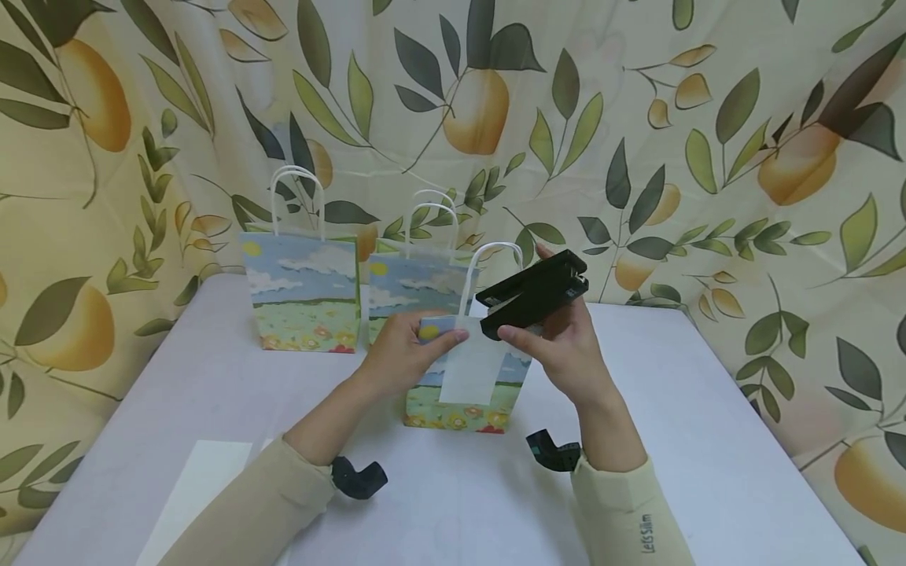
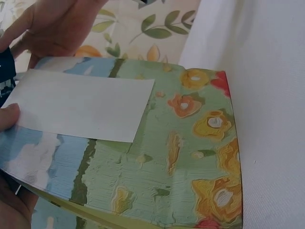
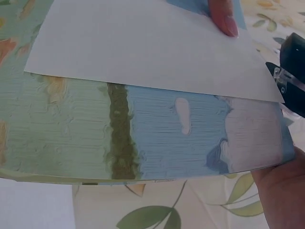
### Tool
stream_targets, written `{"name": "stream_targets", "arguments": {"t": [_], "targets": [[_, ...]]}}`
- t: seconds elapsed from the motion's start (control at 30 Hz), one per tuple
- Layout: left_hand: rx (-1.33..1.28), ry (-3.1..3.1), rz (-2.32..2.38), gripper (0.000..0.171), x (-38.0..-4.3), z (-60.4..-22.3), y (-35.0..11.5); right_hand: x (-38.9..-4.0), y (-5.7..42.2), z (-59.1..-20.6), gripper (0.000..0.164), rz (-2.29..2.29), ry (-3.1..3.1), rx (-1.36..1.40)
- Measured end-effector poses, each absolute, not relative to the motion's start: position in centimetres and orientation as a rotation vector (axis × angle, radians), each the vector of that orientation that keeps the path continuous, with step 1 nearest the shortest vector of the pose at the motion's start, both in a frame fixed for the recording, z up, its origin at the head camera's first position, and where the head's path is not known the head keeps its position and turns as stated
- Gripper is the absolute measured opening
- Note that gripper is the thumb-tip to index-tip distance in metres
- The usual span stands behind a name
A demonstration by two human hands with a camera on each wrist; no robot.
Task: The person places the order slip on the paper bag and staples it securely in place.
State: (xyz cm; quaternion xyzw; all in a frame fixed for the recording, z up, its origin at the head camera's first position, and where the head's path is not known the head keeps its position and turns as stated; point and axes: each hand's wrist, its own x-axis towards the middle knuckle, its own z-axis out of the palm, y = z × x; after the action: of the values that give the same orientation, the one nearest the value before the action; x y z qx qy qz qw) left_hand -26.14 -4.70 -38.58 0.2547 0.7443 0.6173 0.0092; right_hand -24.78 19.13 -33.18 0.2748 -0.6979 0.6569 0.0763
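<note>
A paper gift bag printed with sky and flowers stands tilted in front of me, a blank white card lying against its front. My left hand pinches the bag's top left edge, thumb pressing the card to it. In my right hand is a black stapler, its jaws apart at the bag's top edge beside the white handle. The left wrist view shows the card flat on the bag. In the right wrist view the stapler sits right at the card's edge.
Two similar gift bags, one on the left and one in the middle, stand behind on the white table. White paper lies at the front left, partly under my left sleeve. A fruit-patterned cloth hangs behind the table.
</note>
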Motion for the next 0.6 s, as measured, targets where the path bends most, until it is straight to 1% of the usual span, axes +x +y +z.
{"name": "stream_targets", "arguments": {"t": [0.43, 0.6], "targets": [[0.824, 2.376, 1.916, 0.019, -26.08, -38.56, -4.64, -24.66, 19.29, -33.24, 0.105, 1.772, -2.129, 0.858], [0.822, 2.429, 1.893, 0.018, -25.88, -38.39, -4.61, -24.48, 19.17, -33.31, 0.111, 1.633, -2.210, 0.851]]}}
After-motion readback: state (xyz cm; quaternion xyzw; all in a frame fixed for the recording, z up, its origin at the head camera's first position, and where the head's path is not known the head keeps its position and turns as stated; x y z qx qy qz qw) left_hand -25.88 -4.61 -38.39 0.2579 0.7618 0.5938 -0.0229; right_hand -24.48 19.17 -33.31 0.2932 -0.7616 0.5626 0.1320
